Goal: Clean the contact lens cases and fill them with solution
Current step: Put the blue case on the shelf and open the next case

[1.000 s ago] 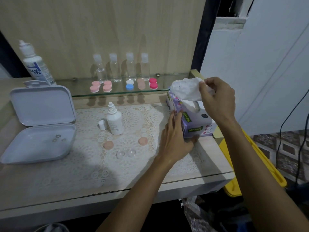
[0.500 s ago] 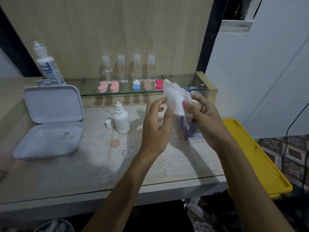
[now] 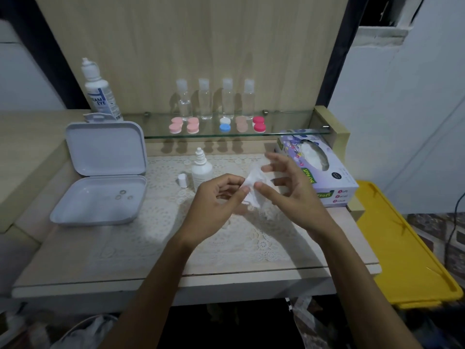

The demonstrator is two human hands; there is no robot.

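A crumpled white tissue [image 3: 253, 188] is held between both hands above the lace mat [image 3: 161, 222] on the worktop [image 3: 75, 260]. The left hand [image 3: 216, 202] pinches the tissue's left edge between thumb and curled fingers. The right hand [image 3: 286, 190] meets it from the right: its thumb presses against the tissue while the other fingers are spread and mostly straight, so whether it truly grips is hard to tell.

Taking the tissue as the landmark, the small white dropper bottle [image 3: 201, 170] stands upright just behind and left of it, uncapped, with its cap [image 3: 183, 179] beside it further left. The tissue box [image 3: 319, 167] lies to the right of the tissue, partly behind the right hand. Well to the left sits an open grey case [image 3: 100, 172], lid raised, with three small rings [image 3: 123, 195] in its tray.

Behind the tissue, on the glass shelf [image 3: 289, 122], the contact lens cases [image 3: 219, 125] sit in a row: pink, pink, white-and-blue, beige, and red. Four small clear bottles [image 3: 216, 99] stand behind them. A large solution bottle [image 3: 99, 91] stands far back and left. Any lens case on the mat directly under the hands is hidden or too blurred to tell.
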